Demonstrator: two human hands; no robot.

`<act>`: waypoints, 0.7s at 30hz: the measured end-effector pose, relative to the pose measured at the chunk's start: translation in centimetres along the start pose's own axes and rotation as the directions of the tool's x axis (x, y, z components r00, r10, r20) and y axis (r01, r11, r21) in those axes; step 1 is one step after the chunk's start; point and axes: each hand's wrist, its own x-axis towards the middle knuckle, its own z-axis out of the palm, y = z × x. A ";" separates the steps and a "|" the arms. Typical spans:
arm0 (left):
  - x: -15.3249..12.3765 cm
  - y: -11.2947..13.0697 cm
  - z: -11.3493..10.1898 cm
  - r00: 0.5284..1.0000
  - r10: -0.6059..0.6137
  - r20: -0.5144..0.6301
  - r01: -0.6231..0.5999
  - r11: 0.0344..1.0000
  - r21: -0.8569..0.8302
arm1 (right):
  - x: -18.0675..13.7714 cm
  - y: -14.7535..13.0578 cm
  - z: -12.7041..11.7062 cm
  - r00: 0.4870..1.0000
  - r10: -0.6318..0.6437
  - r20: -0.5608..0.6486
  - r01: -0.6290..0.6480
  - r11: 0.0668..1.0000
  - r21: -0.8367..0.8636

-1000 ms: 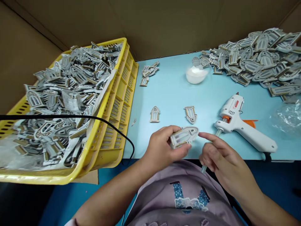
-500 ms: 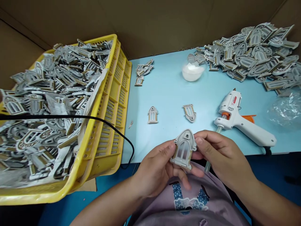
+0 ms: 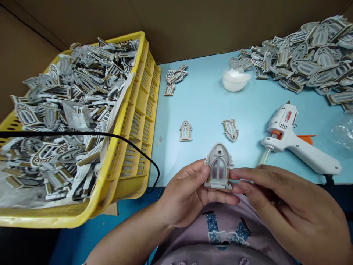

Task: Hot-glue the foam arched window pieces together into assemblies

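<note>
I hold a small grey arched window piece (image 3: 219, 166) upright over the table's front edge. My left hand (image 3: 190, 193) pinches its left side with thumb and fingers. My right hand (image 3: 286, 206) grips its right side, fingertips pressed to the edge. Two more window pieces lie flat on the blue table beyond it, one (image 3: 185, 131) to the left and one (image 3: 231, 129) to the right. A white glue gun (image 3: 295, 141) lies on its side right of my hands, nozzle pointing away from me.
A yellow crate (image 3: 138, 110) heaped with grey window pieces fills the left side, a black cable (image 3: 129, 145) draped over it. A large pile of pieces (image 3: 309, 62) sits at the back right, beside a white bowl (image 3: 235, 80). A small cluster (image 3: 173, 81) lies near the crate.
The window piece was turned from lying sideways in my left hand to upright. My right hand came in and took hold of its right side.
</note>
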 end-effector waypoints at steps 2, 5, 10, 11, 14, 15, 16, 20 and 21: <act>0.0 0.0 0.0 1.000 -0.010 -0.008 0.010 1.000 -0.005 | 0.1 0.1 -0.1 0.995 -0.101 0.014 0.101 0.994 -0.036; -0.1 0.1 -0.1 0.999 -0.049 0.007 0.049 0.999 0.011 | 0.0 0.4 0.2 0.979 -0.199 0.040 0.202 0.976 -0.086; 0.0 0.0 -0.3 0.992 -0.110 0.063 0.109 0.994 0.015 | 0.0 0.7 0.3 0.960 -0.254 0.121 0.265 0.960 -0.087; 0.0 -0.1 -0.3 0.991 -0.112 0.072 0.112 0.994 0.017 | 0.0 0.7 0.2 0.952 -0.263 0.154 0.276 0.958 -0.072; 0.2 -0.1 -0.3 0.985 -0.124 0.123 0.121 0.992 0.030 | 0.1 0.9 -0.3 0.936 -0.277 0.217 0.296 0.953 -0.060; 0.2 -0.1 -0.3 0.981 -0.127 0.148 0.123 0.992 0.038 | 0.1 1.0 -0.5 0.932 -0.287 0.223 0.308 0.949 -0.066; 0.2 -0.1 -0.3 0.976 -0.130 0.172 0.124 0.991 0.047 | 0.1 1.2 -0.6 0.927 -0.302 0.222 0.325 0.943 -0.075; 0.1 0.0 -0.4 0.967 -0.150 0.205 0.134 0.987 0.090 | 0.1 1.5 -1.0 0.910 -0.339 0.241 0.371 0.923 -0.101; 0.0 0.0 -0.4 0.968 -0.160 0.193 0.143 0.985 0.097 | 0.1 1.5 -1.1 0.913 -0.335 0.233 0.367 0.924 -0.109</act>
